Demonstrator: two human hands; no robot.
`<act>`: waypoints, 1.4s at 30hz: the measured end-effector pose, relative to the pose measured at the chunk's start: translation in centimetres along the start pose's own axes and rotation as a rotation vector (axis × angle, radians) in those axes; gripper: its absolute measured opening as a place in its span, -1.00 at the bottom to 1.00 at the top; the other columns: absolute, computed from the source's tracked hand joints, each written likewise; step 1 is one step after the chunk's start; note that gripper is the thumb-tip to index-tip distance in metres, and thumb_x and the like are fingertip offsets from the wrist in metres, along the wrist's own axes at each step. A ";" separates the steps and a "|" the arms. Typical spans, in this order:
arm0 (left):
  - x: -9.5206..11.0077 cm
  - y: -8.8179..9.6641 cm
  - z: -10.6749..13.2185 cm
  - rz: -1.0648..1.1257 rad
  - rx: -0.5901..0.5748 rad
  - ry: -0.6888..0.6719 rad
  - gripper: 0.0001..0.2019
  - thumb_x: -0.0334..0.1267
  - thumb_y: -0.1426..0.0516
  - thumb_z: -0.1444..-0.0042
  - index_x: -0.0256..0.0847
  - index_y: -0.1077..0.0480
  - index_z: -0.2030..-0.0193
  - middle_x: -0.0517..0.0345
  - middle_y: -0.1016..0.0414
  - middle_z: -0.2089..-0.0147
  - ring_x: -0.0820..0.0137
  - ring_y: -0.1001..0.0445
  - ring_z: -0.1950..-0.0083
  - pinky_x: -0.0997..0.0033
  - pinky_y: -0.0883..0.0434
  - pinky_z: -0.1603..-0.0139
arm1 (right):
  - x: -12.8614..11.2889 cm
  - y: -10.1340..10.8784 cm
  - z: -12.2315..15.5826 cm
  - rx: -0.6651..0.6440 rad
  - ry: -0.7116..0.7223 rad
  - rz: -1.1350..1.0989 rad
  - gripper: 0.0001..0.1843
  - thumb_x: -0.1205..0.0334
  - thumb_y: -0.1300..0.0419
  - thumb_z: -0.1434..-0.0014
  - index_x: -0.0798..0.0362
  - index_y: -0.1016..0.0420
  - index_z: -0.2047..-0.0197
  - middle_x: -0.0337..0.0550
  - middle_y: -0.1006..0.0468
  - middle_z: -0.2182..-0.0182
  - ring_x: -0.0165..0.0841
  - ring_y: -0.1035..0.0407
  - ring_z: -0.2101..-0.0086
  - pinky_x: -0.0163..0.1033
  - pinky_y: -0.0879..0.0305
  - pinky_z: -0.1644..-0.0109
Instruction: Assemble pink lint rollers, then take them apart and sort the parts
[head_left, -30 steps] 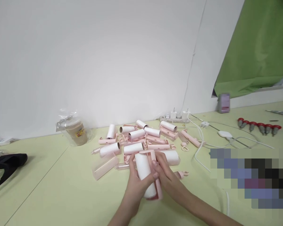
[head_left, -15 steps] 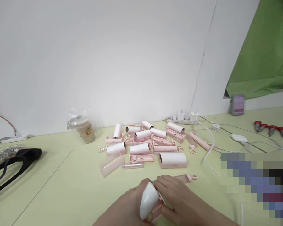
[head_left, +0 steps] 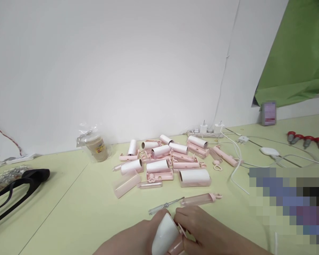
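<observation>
At the bottom middle, my left hand point(head_left: 146, 230) is closed around a white lint roller refill point(head_left: 163, 235). My right hand point(head_left: 199, 225) pinches a pink plastic lint roller frame point(head_left: 183, 231) at the side of that roll. Pink translucent plastic shows beneath it, partly hidden by my fingers. Just beyond both hands lies a clear-handled screwdriver point(head_left: 159, 208). Its tip points toward a translucent pink handle point(head_left: 198, 200) with a pink loop on its end.
Farther back lies a heap of white rolls point(head_left: 161, 151), pink frames point(head_left: 186, 165) and translucent covers point(head_left: 127, 183). A bagged cup point(head_left: 97, 148) stands left of it. To the right are white cables point(head_left: 238, 182), a power strip point(head_left: 206, 134) and red-topped parts point(head_left: 308, 139). A black strap point(head_left: 29, 182) lies left.
Both hands have come down and nearer to me with the roll and frame. The screwdriver and the translucent handle, mostly covered before, now show on the table.
</observation>
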State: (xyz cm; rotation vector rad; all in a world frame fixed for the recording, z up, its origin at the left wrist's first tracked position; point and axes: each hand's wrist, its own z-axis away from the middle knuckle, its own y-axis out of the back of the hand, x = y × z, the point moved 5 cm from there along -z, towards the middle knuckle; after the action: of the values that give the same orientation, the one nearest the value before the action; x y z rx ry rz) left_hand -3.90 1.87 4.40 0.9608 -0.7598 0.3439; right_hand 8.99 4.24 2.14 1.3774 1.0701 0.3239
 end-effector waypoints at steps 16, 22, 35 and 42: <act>0.3 0.9 -2.3 -0.101 0.128 -0.162 -0.43 -0.36 -0.10 0.24 0.11 -0.21 0.00 0.25 -0.44 0.36 0.37 -0.35 0.45 0.55 -0.15 0.60 | 3.1 0.8 -0.4 0.002 -0.226 -0.396 -0.66 0.41 -0.04 0.14 0.00 -0.32 0.22 -0.25 -0.41 0.40 -0.42 -0.28 0.46 -0.36 -0.18 0.46; -0.6 1.1 -3.4 -0.158 0.312 -0.101 -0.19 -0.33 -0.10 0.22 0.00 0.12 -0.23 0.18 -0.42 0.45 0.30 -0.35 0.48 0.51 -0.13 0.58 | 3.5 1.8 -0.2 0.247 -0.316 -0.614 -0.47 0.41 -0.06 0.11 -0.10 -0.19 0.01 -0.21 -0.33 0.19 -0.45 -0.32 0.44 -0.33 -0.31 0.39; -3.8 6.2 -1.3 -0.088 0.715 -0.228 -0.47 -0.15 -0.13 0.07 -0.09 -0.11 -0.07 0.02 -0.15 -0.14 0.19 -0.06 -0.19 0.20 -0.02 -0.17 | 4.2 1.1 -1.0 0.384 -0.345 -1.179 -0.70 0.01 -0.06 -0.10 -0.01 -0.32 0.15 -0.14 -0.41 0.11 -0.24 -0.28 0.10 -0.18 -0.25 0.07; -13.0 9.9 1.8 0.035 0.795 0.127 -0.45 -0.09 -0.04 -0.02 -0.10 0.07 -0.13 0.03 -0.25 -0.01 0.20 -0.26 -0.04 0.07 -0.18 -0.06 | 5.0 2.8 -0.2 0.517 -0.413 -0.999 -0.61 -0.02 0.00 -0.13 -0.08 -0.30 0.02 -0.16 -0.42 0.09 -0.25 -0.30 0.11 -0.23 -0.27 0.09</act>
State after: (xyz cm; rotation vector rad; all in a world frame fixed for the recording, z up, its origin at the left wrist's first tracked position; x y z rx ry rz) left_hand -19.38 6.51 1.76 1.6512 -0.5184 0.7609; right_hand 12.59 8.73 2.56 1.0926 1.3853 -0.9797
